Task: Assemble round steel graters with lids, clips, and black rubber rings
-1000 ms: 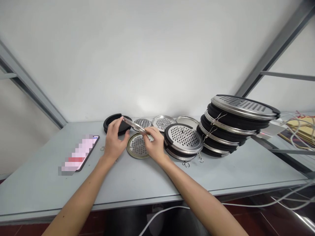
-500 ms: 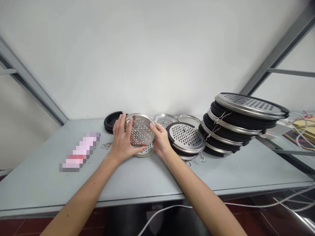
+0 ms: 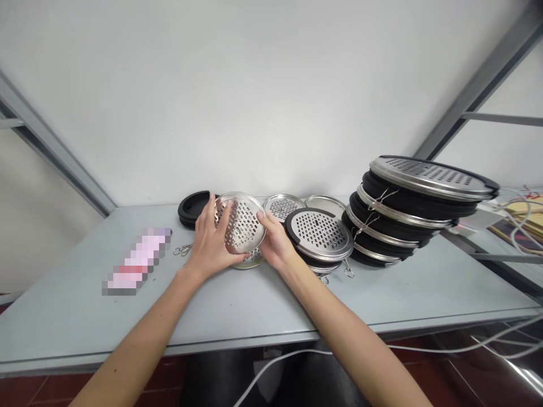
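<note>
A round metal grater disc [image 3: 244, 223] is held up tilted above the tabletop, with rows of raised holes on its face. My right hand [image 3: 275, 240] pinches its right rim, thumb on the face and fingers behind. Along the left side, my left hand [image 3: 211, 234] spans the rim with fingers spread and thumb stretched under the lower edge. Beneath it, another grater disc [image 3: 252, 259] shows only in part. Just right of my right hand lies a perforated disc with a black edge grip [image 3: 320, 230], on top of a short stack.
Behind stand another grater disc [image 3: 283, 206] and a plain-looking disc [image 3: 326, 203]. Black rings [image 3: 193, 208] lie at left, near wire clips [image 3: 183, 249] and a pixelated pink item [image 3: 139, 263]. A tall leaning stack of black-and-metal grater sets [image 3: 407, 212] stands at right. A white cable [image 3: 288, 357] hangs below the table edge.
The held grater disc has tilted slightly, and its reflection has shifted. Both hands keep nearly the same place on it. The view has moved a little.
</note>
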Tool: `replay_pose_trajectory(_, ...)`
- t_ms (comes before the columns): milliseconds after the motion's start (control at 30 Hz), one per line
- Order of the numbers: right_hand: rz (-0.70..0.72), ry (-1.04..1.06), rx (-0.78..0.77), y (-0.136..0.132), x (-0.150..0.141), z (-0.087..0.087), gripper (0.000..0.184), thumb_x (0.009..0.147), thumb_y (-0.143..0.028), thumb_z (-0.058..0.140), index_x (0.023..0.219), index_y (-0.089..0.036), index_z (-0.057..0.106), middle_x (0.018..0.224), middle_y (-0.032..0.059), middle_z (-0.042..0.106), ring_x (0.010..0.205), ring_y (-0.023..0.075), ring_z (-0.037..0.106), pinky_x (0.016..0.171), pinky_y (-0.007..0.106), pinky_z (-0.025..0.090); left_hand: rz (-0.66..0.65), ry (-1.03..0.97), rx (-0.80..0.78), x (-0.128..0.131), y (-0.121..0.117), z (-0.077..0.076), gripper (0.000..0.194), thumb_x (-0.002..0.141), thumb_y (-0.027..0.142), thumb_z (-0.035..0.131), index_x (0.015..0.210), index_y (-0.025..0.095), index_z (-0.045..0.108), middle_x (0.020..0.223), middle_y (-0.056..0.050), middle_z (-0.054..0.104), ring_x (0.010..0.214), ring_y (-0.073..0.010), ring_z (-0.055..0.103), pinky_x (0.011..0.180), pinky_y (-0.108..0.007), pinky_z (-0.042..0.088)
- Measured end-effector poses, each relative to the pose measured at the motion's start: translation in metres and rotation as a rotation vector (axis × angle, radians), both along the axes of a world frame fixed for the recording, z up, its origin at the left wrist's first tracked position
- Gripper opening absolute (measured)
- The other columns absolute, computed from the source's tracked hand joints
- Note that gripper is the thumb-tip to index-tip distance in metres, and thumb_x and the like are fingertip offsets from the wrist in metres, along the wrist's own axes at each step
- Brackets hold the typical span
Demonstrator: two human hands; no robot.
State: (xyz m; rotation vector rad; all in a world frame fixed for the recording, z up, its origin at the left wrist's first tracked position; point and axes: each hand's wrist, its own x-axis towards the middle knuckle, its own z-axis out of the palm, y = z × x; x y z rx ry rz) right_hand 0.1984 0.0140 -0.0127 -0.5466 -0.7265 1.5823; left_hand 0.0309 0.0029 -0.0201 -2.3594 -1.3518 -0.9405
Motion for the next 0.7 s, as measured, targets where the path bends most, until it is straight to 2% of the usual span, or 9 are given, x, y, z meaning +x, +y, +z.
replay_pose_trajectory(133, 0.021, -0.038, 0.022, -0.002, 0.001, 0.001, 0.043, 0.066, -0.040, 0.081, 0.102, -0.020, 0.067, 0.106, 0.0059, 0.074, 0.102, 0.0251, 0.067, 0.091, 0.040, 0.053, -0.034, -0.009, -0.040, -0.003, 0.001, 0.001, 0.137, 0.051, 0.056, 0.089, 0.155, 0.029, 0.005, 0.164, -0.018, -0.003, 0.146, -0.0478, 0.016, 0.113, -0.064, 0.024)
replay_pose_trajectory(333, 0.052, -0.084, 0.028, -0.001, 0.002, 0.000, 0.044, 0.066, -0.044, 0.081, 0.101, -0.020, 0.067, 0.104, 0.0070, 0.074, 0.099, 0.0259, 0.068, 0.088, 0.040, 0.054, -0.005, 0.020, -0.084, -0.005, 0.002, 0.002, 0.143, 0.047, 0.057, 0.090, 0.156, 0.026, 0.003, 0.163, -0.021, -0.009, 0.145, -0.0507, 0.014, 0.112, -0.066, 0.022)
replay_pose_trajectory(500, 0.039, -0.035, -0.005, 0.001, 0.001, -0.003, 0.041, 0.065, -0.038, 0.081, 0.100, -0.020, 0.068, 0.104, 0.0057, 0.074, 0.099, 0.0237, 0.067, 0.091, 0.038, 0.052, 0.007, 0.028, -0.095, -0.006, 0.003, 0.000, 0.139, 0.048, 0.059, 0.088, 0.156, 0.025, 0.007, 0.163, -0.021, -0.007, 0.144, -0.0505, 0.017, 0.112, -0.064, 0.024)
replay_pose_trajectory(600, 0.013, -0.070, 0.009, 0.001, 0.000, -0.006, 0.043, 0.065, -0.036, 0.080, 0.103, -0.020, 0.067, 0.107, 0.0051, 0.073, 0.100, 0.0226, 0.067, 0.094, 0.038, 0.051, 0.014, 0.003, -0.130, -0.007, 0.003, -0.002, 0.137, 0.049, 0.060, 0.087, 0.156, 0.025, 0.009, 0.163, -0.021, -0.004, 0.144, -0.0504, 0.017, 0.112, -0.064, 0.024)
replay_pose_trajectory(700, -0.085, -0.191, 0.037, 0.003, -0.001, -0.010, 0.050, 0.065, -0.034, 0.079, 0.110, -0.020, 0.064, 0.116, 0.0067, 0.070, 0.106, 0.0227, 0.065, 0.096, 0.038, 0.050, 0.032, -0.023, -0.219, -0.009, 0.004, -0.003, 0.132, 0.050, 0.065, 0.085, 0.155, 0.026, 0.016, 0.161, -0.021, 0.008, 0.143, -0.0493, 0.019, 0.112, -0.065, 0.025)
